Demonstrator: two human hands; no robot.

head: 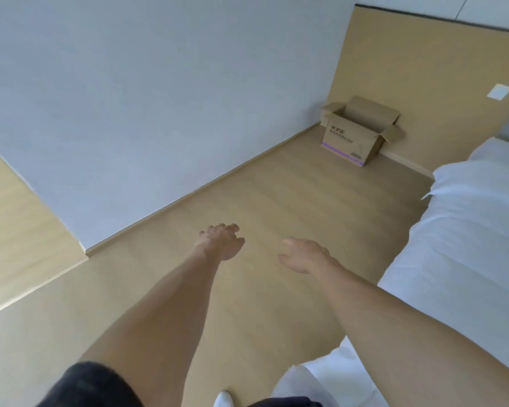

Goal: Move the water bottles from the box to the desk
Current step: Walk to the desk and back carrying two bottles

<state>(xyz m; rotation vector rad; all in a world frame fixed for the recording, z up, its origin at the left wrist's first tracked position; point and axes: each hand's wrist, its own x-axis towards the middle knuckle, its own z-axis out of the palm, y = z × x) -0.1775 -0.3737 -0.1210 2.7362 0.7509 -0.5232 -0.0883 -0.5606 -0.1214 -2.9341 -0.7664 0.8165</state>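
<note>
A brown cardboard box with its flaps open stands on the floor in the far corner, against the wooden wall panel. Its inside is hidden from here, and no water bottle shows. Both my arms stretch forward over the wooden floor, far short of the box. My left hand has loosely curled fingers and holds nothing. My right hand is relaxed, palm down, and is also empty.
A bed with white sheets runs along the right side. A white wall bounds the left, and a light wooden surface juts in at the left edge. Open wooden floor lies between me and the box.
</note>
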